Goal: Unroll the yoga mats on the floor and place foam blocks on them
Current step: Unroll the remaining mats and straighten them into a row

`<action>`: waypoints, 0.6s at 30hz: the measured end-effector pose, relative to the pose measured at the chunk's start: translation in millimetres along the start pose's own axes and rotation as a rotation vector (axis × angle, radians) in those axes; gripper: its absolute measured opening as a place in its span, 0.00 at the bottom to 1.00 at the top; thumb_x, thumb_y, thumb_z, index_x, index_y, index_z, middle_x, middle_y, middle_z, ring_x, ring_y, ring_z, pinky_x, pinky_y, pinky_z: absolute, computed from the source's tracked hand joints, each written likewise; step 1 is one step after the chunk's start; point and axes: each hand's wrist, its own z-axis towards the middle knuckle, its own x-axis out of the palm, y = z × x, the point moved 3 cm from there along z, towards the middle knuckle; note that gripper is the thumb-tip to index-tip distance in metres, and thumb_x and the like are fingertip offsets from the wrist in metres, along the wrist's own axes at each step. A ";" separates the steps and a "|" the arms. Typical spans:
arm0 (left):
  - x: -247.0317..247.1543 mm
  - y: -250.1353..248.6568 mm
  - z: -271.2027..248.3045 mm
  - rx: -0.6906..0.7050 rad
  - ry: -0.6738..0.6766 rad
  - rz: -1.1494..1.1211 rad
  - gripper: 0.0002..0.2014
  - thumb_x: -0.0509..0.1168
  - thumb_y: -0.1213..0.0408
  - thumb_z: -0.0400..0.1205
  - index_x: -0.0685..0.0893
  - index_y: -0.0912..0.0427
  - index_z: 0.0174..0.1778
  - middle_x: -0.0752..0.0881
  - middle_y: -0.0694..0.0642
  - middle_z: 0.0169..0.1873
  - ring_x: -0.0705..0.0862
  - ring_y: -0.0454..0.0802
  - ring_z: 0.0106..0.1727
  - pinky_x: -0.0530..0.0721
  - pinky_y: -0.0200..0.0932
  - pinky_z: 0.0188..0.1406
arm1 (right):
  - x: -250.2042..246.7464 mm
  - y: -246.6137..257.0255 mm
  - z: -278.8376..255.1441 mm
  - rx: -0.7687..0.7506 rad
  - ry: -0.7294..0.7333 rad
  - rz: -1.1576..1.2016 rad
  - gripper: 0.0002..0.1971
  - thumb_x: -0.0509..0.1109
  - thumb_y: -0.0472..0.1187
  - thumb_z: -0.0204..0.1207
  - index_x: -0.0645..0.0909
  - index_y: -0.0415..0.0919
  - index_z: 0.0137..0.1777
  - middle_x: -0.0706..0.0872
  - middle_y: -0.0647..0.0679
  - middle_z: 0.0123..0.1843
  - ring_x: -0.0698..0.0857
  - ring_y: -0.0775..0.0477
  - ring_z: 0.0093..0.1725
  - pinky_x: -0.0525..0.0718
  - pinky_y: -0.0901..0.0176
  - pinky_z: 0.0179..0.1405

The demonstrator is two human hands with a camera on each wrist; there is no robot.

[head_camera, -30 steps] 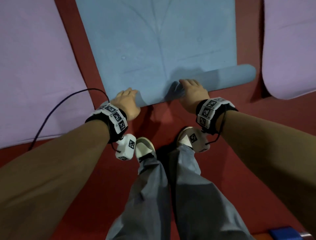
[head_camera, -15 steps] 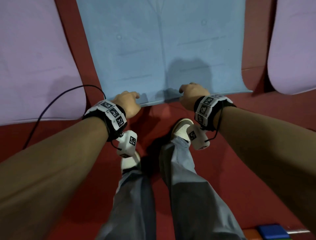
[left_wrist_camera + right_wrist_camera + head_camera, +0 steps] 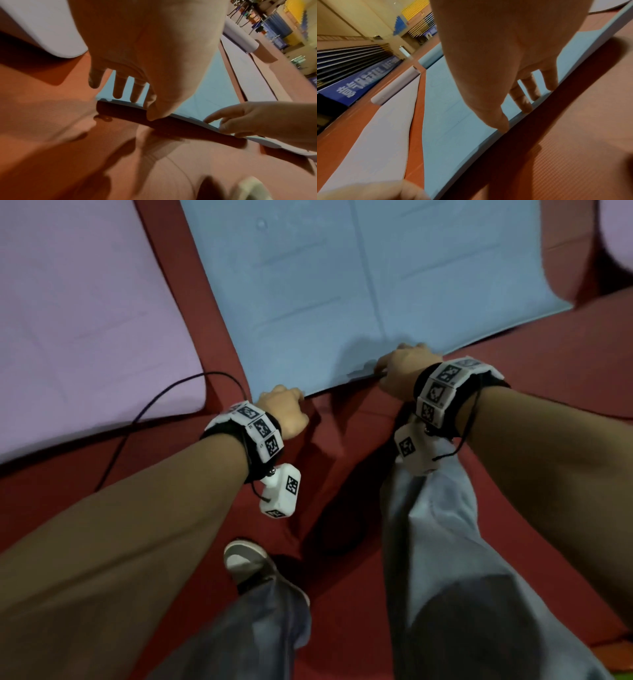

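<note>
The blue yoga mat (image 3: 376, 285) lies spread out on the red floor, running away from me. My left hand (image 3: 284, 409) pinches its near left corner, and my right hand (image 3: 400, 368) pinches the near edge further right. In the left wrist view my left hand (image 3: 139, 106) has fingers on top of the blue mat (image 3: 214, 92) and the thumb at its edge, which hangs slightly above the floor. The right wrist view shows my right hand (image 3: 515, 119) the same way on the mat (image 3: 453, 108). No foam block shows.
A purple mat (image 3: 85, 320) lies to the left and another (image 3: 616, 234) to the right, its far end still rolled (image 3: 395, 86). A black cable (image 3: 154, 402) crosses the floor by the left mat. My shoe (image 3: 246, 559) and legs stand behind the mat's edge.
The rolled near end of the blue mat has come flat. Both hands now hold its near edge, and my left foot has stepped back.
</note>
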 end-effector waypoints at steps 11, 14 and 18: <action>57.9 108.2 25.5 0.043 -0.199 -0.152 0.22 0.61 0.56 0.84 0.76 0.51 0.75 0.77 0.61 0.70 0.76 0.65 0.71 0.74 0.55 0.72 | 79.1 115.4 35.5 -0.105 -0.125 0.037 0.17 0.64 0.55 0.80 0.81 0.56 0.66 0.76 0.43 0.66 0.74 0.35 0.69 0.75 0.44 0.66; 66.9 104.8 49.2 0.004 -0.381 -0.230 0.17 0.61 0.53 0.84 0.80 0.51 0.68 0.79 0.60 0.63 0.80 0.64 0.65 0.79 0.56 0.65 | 110.7 122.4 58.5 -0.143 -0.130 0.178 0.18 0.71 0.57 0.75 0.80 0.53 0.62 0.73 0.40 0.65 0.78 0.34 0.65 0.78 0.47 0.68; 84.8 89.6 66.3 -0.119 -0.598 -0.405 0.13 0.67 0.50 0.82 0.82 0.53 0.56 0.77 0.58 0.59 0.79 0.61 0.61 0.77 0.51 0.57 | 118.1 114.4 77.7 -0.147 -0.220 0.286 0.14 0.73 0.55 0.74 0.78 0.49 0.51 0.75 0.41 0.61 0.80 0.36 0.60 0.79 0.52 0.64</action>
